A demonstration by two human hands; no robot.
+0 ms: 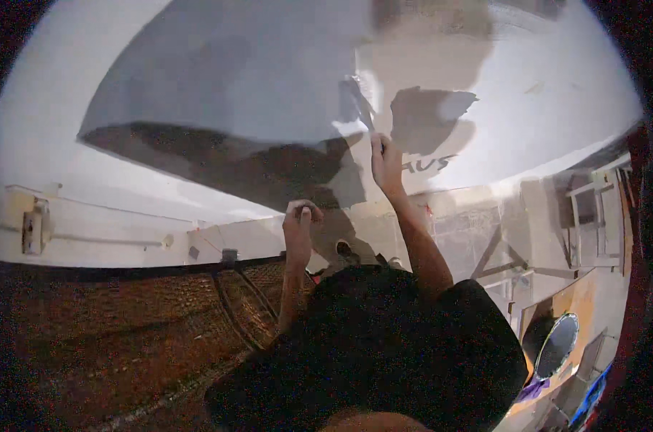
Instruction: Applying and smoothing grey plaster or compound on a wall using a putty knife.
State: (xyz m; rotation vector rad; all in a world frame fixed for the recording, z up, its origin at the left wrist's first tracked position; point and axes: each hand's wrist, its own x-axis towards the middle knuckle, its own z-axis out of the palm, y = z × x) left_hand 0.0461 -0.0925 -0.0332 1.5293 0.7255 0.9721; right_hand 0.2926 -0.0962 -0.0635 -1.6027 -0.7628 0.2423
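My right hand (386,164) is raised to a large pale wall (557,79), its fingers wrapped round the handle of a slim flat tool (363,106). Blur hides whether this is a brush or a scraper. The tool's far end meets the wall at the border of a broad grey area (218,65) on the left. Lower and to the left, my left hand (300,217) is held up with curled fingers; whether anything lies inside them is hidden. Dark shadows of my arms and body fall across the wall.
Dark hand-drawn lettering (429,165) marks the wall beside my right wrist. A pipe (110,240) runs along the low wall at left, above a brown textured surface (125,331). At right are a wooden board (582,295), an oval mirror-like disc (557,347) and a white frame (600,216).
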